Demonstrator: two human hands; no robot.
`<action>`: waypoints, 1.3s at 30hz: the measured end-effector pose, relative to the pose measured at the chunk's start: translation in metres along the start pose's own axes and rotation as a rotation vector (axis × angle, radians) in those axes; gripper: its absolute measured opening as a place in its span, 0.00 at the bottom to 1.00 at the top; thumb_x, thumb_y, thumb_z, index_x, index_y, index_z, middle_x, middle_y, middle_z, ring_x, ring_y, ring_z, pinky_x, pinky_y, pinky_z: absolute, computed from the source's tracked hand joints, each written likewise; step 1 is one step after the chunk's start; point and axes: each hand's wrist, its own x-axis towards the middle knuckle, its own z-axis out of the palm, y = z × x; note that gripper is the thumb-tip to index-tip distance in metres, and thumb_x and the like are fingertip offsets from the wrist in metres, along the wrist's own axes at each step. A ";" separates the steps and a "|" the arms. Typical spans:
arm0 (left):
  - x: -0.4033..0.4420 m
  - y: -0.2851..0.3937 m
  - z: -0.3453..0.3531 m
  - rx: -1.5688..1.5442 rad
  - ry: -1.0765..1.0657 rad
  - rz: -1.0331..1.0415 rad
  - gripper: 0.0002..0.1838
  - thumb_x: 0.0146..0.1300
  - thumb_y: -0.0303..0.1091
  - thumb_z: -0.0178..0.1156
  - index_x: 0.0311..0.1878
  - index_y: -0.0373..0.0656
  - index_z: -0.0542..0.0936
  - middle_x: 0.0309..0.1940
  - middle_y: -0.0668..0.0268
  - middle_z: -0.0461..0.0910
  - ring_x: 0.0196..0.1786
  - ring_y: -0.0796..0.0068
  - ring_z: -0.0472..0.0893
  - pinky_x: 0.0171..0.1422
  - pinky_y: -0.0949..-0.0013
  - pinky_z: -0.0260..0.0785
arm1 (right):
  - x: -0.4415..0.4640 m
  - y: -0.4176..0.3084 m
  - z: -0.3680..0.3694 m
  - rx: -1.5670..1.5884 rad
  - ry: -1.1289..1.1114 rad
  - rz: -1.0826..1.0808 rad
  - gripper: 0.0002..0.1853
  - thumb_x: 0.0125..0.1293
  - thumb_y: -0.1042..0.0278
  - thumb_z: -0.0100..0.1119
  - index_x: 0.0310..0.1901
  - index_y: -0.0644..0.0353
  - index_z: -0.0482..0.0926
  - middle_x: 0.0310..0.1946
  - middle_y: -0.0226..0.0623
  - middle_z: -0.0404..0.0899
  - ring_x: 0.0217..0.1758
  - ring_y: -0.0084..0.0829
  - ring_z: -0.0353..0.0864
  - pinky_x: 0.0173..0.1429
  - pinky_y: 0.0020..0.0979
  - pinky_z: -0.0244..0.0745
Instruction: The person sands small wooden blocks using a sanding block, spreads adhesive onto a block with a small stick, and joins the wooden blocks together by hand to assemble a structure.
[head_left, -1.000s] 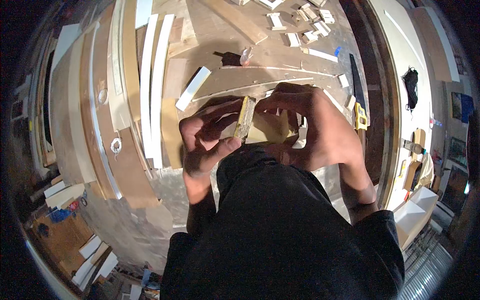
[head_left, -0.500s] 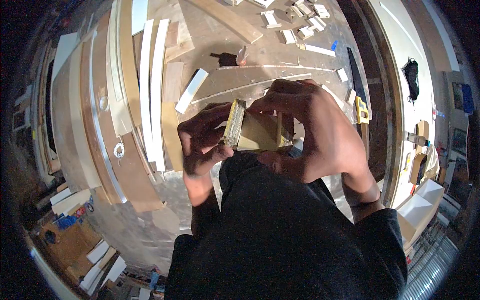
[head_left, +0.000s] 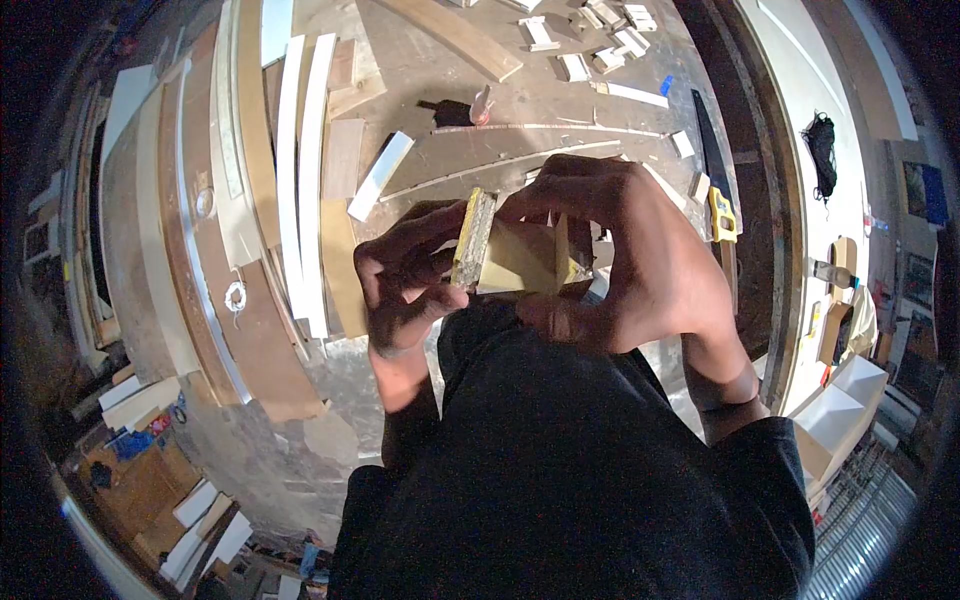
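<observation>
Left edge of the surface: long boards [head_left: 150, 250] lie side by side along the surface [head_left: 545, 100], with two white strips [head_left: 291, 180] on their inner side; these are loose lengths, not joined to anything that shows.
White block [head_left: 381, 176]: lies loose and slanted, just beyond the left hand and apart from the held work.
Left hand [head_left: 405, 275]: fingers curled in, thumb opposite, closed on the left end of the wooden piece; the gap between them is only as wide as that end.
Wooden piece [head_left: 518, 258]: held up between both hands, near the person's black shirt [head_left: 580, 430]; a panel spans two upright ends.
Stage of the held work: panel and ends stand together as one form, so I judge the main shape made; whether the joints are fixed, I cannot tell.
Small wooden assemblies [head_left: 575, 68]: grouped toward the far right corner of the surface; several look similarly built up from short parts, so I take those as put together.
Right hand [head_left: 640, 260]: thumb and fingers bowed wide around the right part of the wooden piece, fingertips at its far edge, thumb at its near one.
Saw [head_left: 722, 215]: beside the right edge of the surface, out of both hands.
</observation>
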 end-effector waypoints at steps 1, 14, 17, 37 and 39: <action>0.000 -0.002 0.000 0.022 -0.004 0.050 0.38 0.48 0.40 0.79 0.59 0.25 0.77 0.55 0.50 0.78 0.57 0.64 0.79 0.62 0.66 0.72 | -0.001 0.001 0.001 0.007 0.002 -0.006 0.31 0.32 0.66 0.72 0.46 0.66 0.83 0.39 0.47 0.82 0.43 0.45 0.82 0.51 0.37 0.76; -0.001 0.001 0.008 0.146 -0.085 0.139 0.32 0.53 0.39 0.76 0.58 0.29 0.79 0.55 0.49 0.79 0.59 0.65 0.77 0.62 0.66 0.71 | -0.018 0.011 0.010 0.070 0.237 -0.127 0.29 0.35 0.62 0.78 0.44 0.62 0.84 0.39 0.46 0.85 0.43 0.42 0.85 0.48 0.36 0.79; -0.003 0.009 0.010 0.123 -0.068 0.009 0.33 0.53 0.39 0.76 0.59 0.29 0.79 0.55 0.49 0.79 0.61 0.64 0.76 0.62 0.65 0.72 | -0.022 0.017 0.014 0.099 0.276 -0.146 0.29 0.35 0.62 0.78 0.44 0.60 0.84 0.40 0.44 0.84 0.45 0.42 0.84 0.50 0.36 0.78; -0.013 -0.010 0.037 -0.018 0.174 0.037 0.30 0.57 0.42 0.72 0.57 0.30 0.81 0.55 0.48 0.80 0.59 0.61 0.77 0.67 0.62 0.65 | -0.027 0.016 0.008 0.109 0.288 -0.135 0.31 0.37 0.57 0.83 0.46 0.61 0.84 0.37 0.41 0.83 0.40 0.37 0.82 0.45 0.35 0.78; -0.013 -0.010 0.037 -0.001 0.171 0.043 0.30 0.56 0.42 0.73 0.57 0.29 0.80 0.55 0.48 0.80 0.59 0.61 0.78 0.68 0.62 0.64 | -0.028 0.017 0.007 0.079 0.283 -0.128 0.31 0.37 0.57 0.82 0.46 0.61 0.84 0.37 0.41 0.84 0.40 0.37 0.82 0.45 0.34 0.78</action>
